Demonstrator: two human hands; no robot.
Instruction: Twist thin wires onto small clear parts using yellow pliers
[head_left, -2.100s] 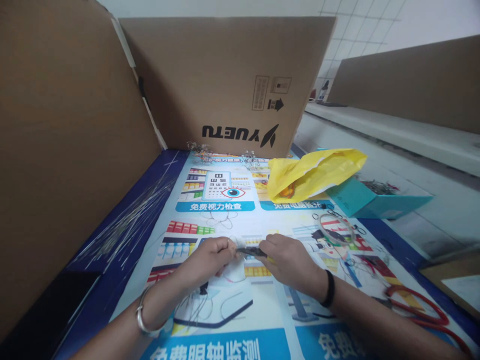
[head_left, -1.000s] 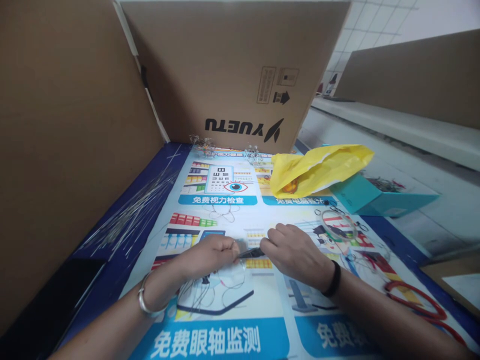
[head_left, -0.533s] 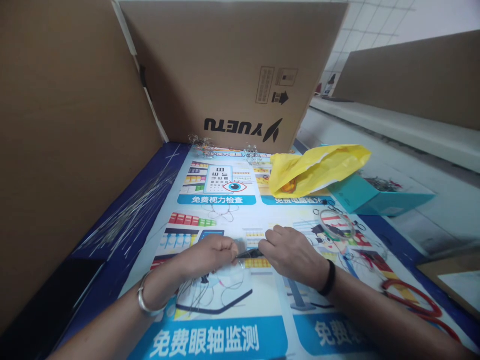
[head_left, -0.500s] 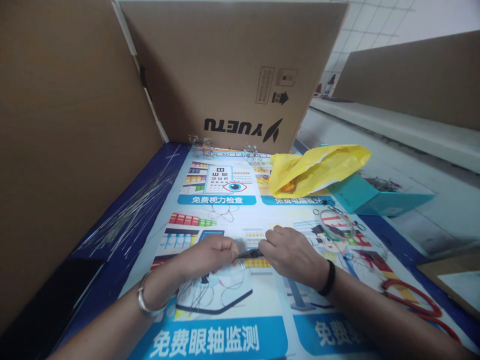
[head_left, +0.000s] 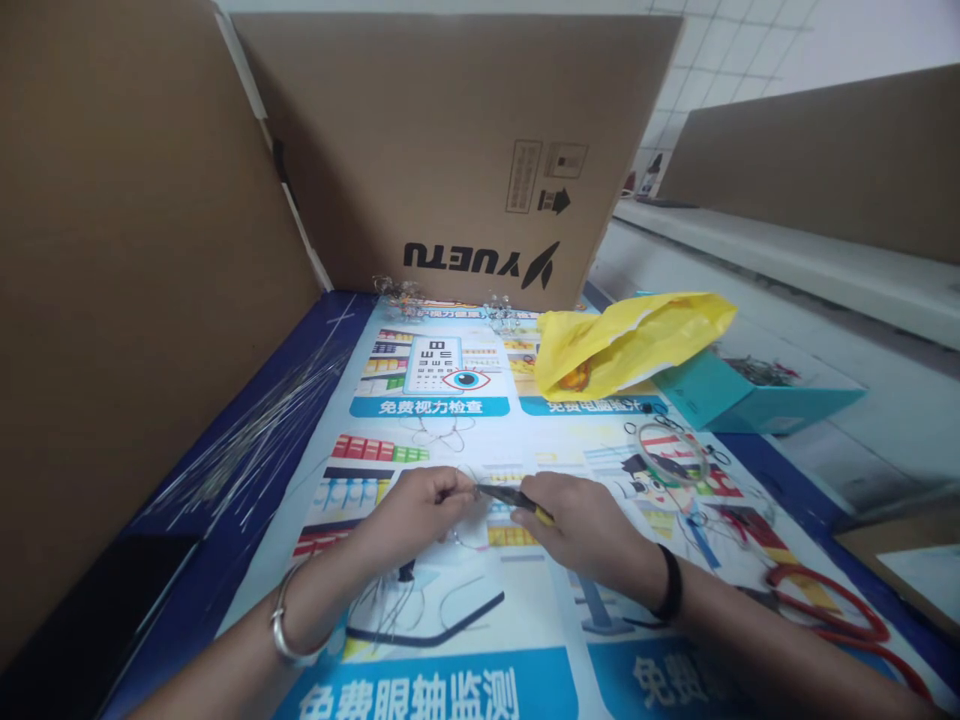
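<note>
My right hand point(head_left: 585, 525) is wrapped round a pair of needle-nose pliers point(head_left: 505, 494) with dark jaws and a yellow-edged handle. The jaws point left and meet the fingertips of my left hand point(head_left: 421, 512). That hand is closed in a pinch on a thin wire point(head_left: 466, 540), which loops out faintly below the fingertips; its exact shape is too fine to make out. Just beyond the hands lies a thin wire shape with loops point(head_left: 442, 432). Several loose wires point(head_left: 390, 600) lie under my left wrist, beside a small black object point(head_left: 406, 571).
A bundle of straight wires point(head_left: 255, 430) lies at left. Farther back are wire pieces point(head_left: 502, 312), a yellow bag point(head_left: 637, 340) and a turquoise box point(head_left: 795, 408). A clear ring-shaped coil point(head_left: 673, 455) and a red coil point(head_left: 832, 600) lie at right. Cardboard point(head_left: 450, 130) stands behind.
My right hand has turned, so more of the pliers and their yellow handle show. The jaws stay at my left fingertips. The view has shifted slightly.
</note>
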